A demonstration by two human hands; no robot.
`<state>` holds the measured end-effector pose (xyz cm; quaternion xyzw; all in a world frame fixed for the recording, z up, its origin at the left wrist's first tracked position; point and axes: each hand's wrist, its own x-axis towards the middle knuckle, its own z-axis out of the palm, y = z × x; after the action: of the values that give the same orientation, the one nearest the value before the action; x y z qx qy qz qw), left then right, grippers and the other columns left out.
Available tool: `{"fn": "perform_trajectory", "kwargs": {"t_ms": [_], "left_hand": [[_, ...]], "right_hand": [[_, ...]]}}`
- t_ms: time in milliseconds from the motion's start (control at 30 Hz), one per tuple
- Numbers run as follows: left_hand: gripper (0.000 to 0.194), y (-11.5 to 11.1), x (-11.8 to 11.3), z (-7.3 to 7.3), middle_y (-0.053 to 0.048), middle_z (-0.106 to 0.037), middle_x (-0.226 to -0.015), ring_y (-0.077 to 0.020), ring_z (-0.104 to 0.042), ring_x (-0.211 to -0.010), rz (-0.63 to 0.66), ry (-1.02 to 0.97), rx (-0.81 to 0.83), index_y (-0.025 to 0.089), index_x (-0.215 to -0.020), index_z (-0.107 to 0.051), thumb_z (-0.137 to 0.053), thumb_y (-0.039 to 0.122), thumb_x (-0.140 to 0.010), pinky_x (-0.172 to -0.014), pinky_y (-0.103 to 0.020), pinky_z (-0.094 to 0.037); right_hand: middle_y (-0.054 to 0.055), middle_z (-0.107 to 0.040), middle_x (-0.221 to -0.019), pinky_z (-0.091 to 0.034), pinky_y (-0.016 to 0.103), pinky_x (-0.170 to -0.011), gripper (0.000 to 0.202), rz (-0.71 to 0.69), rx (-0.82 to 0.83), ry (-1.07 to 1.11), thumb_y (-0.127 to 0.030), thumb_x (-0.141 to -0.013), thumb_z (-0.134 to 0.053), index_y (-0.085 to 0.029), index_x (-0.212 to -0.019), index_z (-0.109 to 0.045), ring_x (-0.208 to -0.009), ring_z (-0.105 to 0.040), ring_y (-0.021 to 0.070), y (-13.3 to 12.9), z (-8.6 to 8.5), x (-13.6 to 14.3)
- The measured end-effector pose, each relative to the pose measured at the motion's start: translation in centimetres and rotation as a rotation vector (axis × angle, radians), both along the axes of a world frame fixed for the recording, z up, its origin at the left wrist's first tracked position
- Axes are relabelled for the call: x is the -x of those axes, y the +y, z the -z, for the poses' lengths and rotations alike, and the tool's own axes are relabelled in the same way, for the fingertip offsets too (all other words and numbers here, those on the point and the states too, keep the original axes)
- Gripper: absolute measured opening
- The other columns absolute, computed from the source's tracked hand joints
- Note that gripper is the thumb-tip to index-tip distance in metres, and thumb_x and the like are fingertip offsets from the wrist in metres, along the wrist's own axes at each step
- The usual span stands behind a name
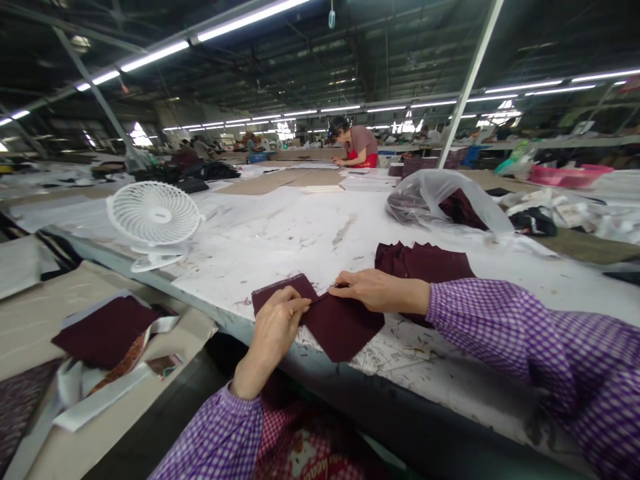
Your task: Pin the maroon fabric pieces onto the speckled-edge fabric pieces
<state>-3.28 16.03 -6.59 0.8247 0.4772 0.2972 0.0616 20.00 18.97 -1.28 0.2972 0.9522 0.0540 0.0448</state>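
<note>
Near the table's front edge lies a maroon fabric piece [345, 327], with a pointed corner toward me. My left hand [281, 319] pinches its left edge between thumb and fingers. On the same piece's upper edge, my right hand [367, 288] closes thumb against fingers. Left of these, partly beneath my left hand, is another maroon fabric piece [283, 288] with a paler edge. A fanned pile of maroon fabric pieces [425, 261] sits beyond my right wrist, partly hidden by my forearm.
A white fan [156, 217] stands at the table's left edge. To the right are a clear plastic bag [425, 190] with maroon cloth and a pink basin [570, 176]. Fabric scraps [107, 330] lie on a lower surface at left. A co-worker [357, 143] leans over the table's far end.
</note>
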Motion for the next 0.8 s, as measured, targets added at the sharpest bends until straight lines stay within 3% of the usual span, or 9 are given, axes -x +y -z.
{"fn": "perform_trajectory", "kwargs": {"t_ms": [233,467,700,800], "left_hand": [[0.021,-0.1,0.4,0.2,-0.005,-0.062,-0.086,-0.017,-0.056,-0.084,0.014,-0.029,-0.003,0.02,-0.092,-0.071,-0.05,0.021,-0.088,-0.074,-0.028,-0.045],[0.018,-0.7,1.3,-0.4,-0.005,-0.063,-0.085,-0.0165,-0.058,-0.082,0.047,-0.181,0.05,0.018,-0.08,-0.068,-0.052,0.02,-0.086,-0.075,-0.027,-0.044],[0.021,0.4,2.4,0.7,-0.003,-0.065,-0.083,-0.0164,-0.06,-0.08,-0.036,-0.501,0.208,0.017,-0.084,-0.063,-0.047,0.031,-0.087,-0.076,-0.028,-0.046],[0.024,0.6,2.5,0.9,-0.004,-0.065,-0.085,-0.0175,-0.06,-0.082,-0.031,-0.485,0.212,0.017,-0.087,-0.064,-0.047,0.034,-0.087,-0.077,-0.029,-0.046]], "right_hand": [[0.014,-0.058,-0.098,-0.037,0.028,-0.06,0.06,0.011,-0.037,-0.159,-0.003,-0.083,-0.039,-0.027,-0.137,-0.045,-0.061,-0.051,0.0131,-0.8,-1.3,2.2],[0.011,-0.061,-0.09,-0.031,0.027,-0.056,0.064,-0.009,-0.007,-0.265,-0.004,-0.085,-0.04,-0.035,-0.141,-0.038,-0.057,-0.047,0.0121,-0.3,-2.3,3.7],[0.004,-0.06,-0.07,-0.024,0.024,-0.051,0.06,-0.12,-0.142,-0.219,-0.006,-0.09,-0.04,-0.035,-0.142,-0.033,-0.052,-0.044,0.0103,-1.1,-1.5,4.3],[0.005,-0.061,-0.074,-0.028,0.024,-0.054,0.056,-0.081,-0.184,-0.17,-0.009,-0.092,-0.038,-0.034,-0.142,-0.034,-0.055,-0.048,0.0112,-1.1,-1.0,4.1]]}}
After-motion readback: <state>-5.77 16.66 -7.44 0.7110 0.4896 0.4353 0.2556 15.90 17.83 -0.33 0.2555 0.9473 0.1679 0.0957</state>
